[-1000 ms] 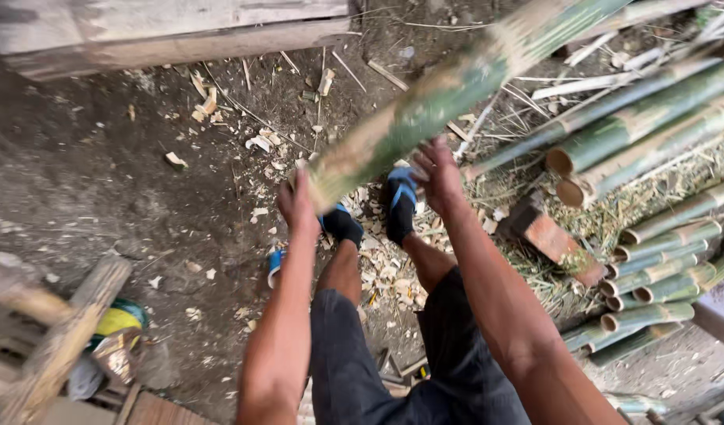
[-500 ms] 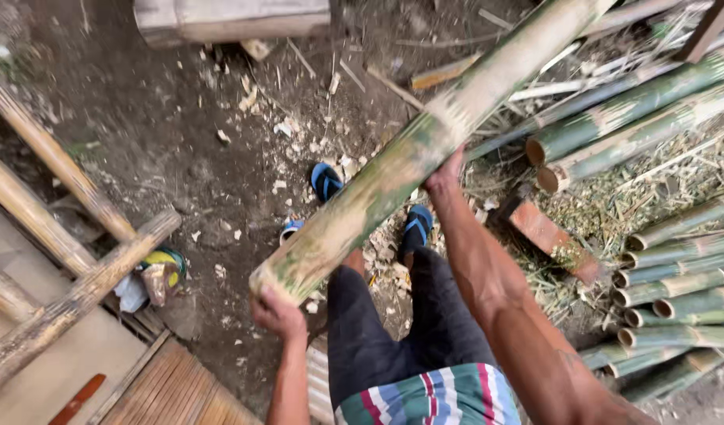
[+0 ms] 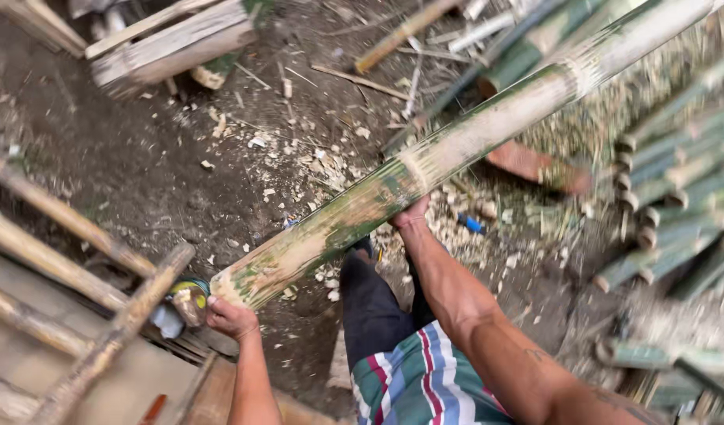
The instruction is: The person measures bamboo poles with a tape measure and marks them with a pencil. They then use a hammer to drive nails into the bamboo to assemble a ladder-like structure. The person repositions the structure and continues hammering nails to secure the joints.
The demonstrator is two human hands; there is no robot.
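I counted one long green bamboo pole (image 3: 472, 142) crossing the frame, two hands (image 3: 229, 317) on it, one reddish brick (image 3: 535, 167) at right, three weathered poles (image 3: 55, 212) at lower left, and one stack of cut bamboo (image 3: 677, 189) too blurred to count.

Thick green bamboo pole (image 3: 456, 149) runs diagonally, cut end low-left, far end off the top-right corner. Left hand (image 3: 229, 316) cups under the cut end; right hand (image 3: 411, 214) grips the pole's underside further up, near a node. Below the pole: dirt floor (image 3: 141, 157) scattered with wood chips (image 3: 314, 161). Right of the pole: stacked bamboo poles (image 3: 669, 181), blurred. Left of the cut end: wooden slat frame (image 3: 70, 260). Above the pole, top-left: wooden plank (image 3: 173, 43).
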